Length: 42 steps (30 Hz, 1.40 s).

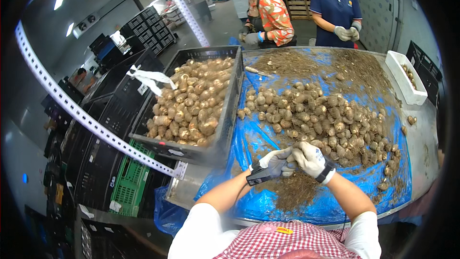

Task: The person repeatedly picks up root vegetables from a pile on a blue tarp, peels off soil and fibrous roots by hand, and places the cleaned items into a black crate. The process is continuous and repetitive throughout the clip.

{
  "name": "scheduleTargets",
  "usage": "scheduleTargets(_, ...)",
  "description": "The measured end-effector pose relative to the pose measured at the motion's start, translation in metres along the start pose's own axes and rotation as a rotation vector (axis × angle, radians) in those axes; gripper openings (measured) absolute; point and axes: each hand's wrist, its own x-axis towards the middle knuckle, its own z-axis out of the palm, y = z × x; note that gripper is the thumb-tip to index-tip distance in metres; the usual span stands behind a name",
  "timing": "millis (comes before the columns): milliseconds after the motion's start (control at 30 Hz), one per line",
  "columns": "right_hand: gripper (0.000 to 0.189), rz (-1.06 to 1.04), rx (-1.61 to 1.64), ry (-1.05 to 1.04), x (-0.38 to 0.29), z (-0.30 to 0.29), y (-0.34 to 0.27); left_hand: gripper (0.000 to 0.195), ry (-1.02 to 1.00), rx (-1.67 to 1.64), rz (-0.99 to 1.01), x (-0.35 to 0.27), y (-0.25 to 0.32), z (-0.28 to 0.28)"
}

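Observation:
My left hand (276,163), in a pale glove with a grey palm, and my right hand (308,157), in a white glove, meet over the near part of the table. Their fingers are brought together; whatever lies between them is hidden. Just beyond them, a heap of small brown taro corms (323,115) with hairy roots spreads over a blue plastic sheet (359,196). Loose root fibres (300,190) lie below my hands. To the left, a black plastic crate (233,115) holds many cleaner corms (190,104).
A knife with a pale handle (253,69) lies near the crate's far side. At the right stands a white foam box (402,82) with a few corms. Two gloved people are across the table. A perforated metal post (90,126) and a green crate (131,180) are at the left.

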Motion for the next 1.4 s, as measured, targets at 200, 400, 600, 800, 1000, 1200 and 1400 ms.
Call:
scheduleTargets(200,0.011,-0.356,-0.354,0.151,0.001,0.045,-0.032,0.031,0.68,0.427,0.472,0.002,-0.045,-0.005)
scheduleTargets(400,0.019,-0.155,-0.429,0.288,-0.006,0.039,-0.015,0.045,0.557,0.164,0.143,0.003,-0.034,0.013)
scheduleTargets(600,0.015,0.109,-0.16,0.294,-0.019,0.034,-0.026,0.037,0.691,0.512,0.225,0.001,-0.037,0.029)
scheduleTargets(800,0.016,-0.019,-0.319,0.221,-0.017,0.043,-0.046,0.029,0.894,0.976,0.564,0.017,-0.052,0.024)
scheduleTargets(1000,0.029,0.658,1.212,0.012,-0.006,0.036,-0.015,0.02,0.78,1.634,0.977,0.003,-0.035,0.062)
scheduleTargets(1200,0.038,1.098,1.115,-0.251,-0.013,0.045,-0.002,0.016,0.293,2.3,0.714,-0.015,-0.026,0.05)
scheduleTargets(1400,0.023,-0.055,-0.536,0.085,-0.012,0.049,0.015,0.021,0.586,1.517,0.786,0.023,-0.056,-0.018)
